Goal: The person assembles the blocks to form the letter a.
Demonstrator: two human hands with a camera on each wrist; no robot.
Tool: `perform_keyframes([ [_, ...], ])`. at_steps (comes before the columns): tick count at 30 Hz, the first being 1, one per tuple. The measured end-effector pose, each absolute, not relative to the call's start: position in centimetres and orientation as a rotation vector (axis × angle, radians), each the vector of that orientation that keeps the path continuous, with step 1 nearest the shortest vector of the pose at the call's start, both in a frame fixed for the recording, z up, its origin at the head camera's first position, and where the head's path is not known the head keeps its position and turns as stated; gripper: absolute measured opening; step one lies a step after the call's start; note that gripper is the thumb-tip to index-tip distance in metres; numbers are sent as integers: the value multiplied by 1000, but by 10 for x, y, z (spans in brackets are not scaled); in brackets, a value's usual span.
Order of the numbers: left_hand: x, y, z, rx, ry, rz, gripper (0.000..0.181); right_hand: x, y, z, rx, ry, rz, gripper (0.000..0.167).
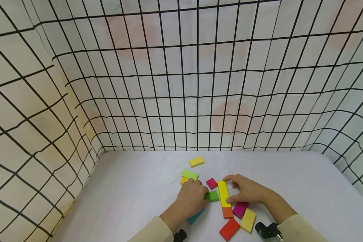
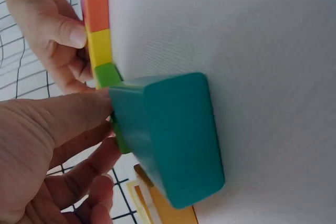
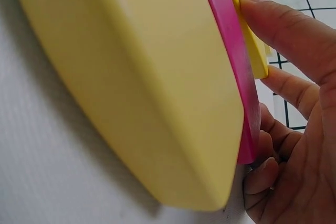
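My left hand (image 1: 192, 195) pinches a green block (image 1: 212, 196) between thumb and fingers; the hand hides part of it. Just under that hand lies a teal block (image 1: 196, 216), which looks large in the left wrist view. My right hand (image 1: 249, 190) grips a long yellow block (image 1: 224, 194), its thumb at the near part and its index finger at the far end. An orange block (image 1: 228, 212) adjoins the yellow block's near end. Beside the right hand is a magenta block (image 1: 240, 210), and a pale yellow block (image 3: 157, 77) fills much of the right wrist view.
A red block (image 1: 229, 230) lies nearest the front. Beyond the hands are a small pink block (image 1: 211, 183), a light green block (image 1: 190, 174), an orange-yellow block (image 1: 184, 180) and a yellow block (image 1: 196, 162). Black wire grid (image 1: 197, 115) stands around the white tabletop (image 1: 124, 195).
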State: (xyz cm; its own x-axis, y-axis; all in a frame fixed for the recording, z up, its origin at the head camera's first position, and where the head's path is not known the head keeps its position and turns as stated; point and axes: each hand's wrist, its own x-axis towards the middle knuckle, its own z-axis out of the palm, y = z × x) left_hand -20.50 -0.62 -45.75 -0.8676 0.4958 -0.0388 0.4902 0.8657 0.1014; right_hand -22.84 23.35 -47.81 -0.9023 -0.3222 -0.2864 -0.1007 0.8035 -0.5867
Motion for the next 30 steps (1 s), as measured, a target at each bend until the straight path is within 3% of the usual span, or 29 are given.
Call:
perform_keyframes([
  [30, -251, 14, -468, 598, 3086, 54, 28, -228, 233, -480, -286, 2618, -812, 79],
])
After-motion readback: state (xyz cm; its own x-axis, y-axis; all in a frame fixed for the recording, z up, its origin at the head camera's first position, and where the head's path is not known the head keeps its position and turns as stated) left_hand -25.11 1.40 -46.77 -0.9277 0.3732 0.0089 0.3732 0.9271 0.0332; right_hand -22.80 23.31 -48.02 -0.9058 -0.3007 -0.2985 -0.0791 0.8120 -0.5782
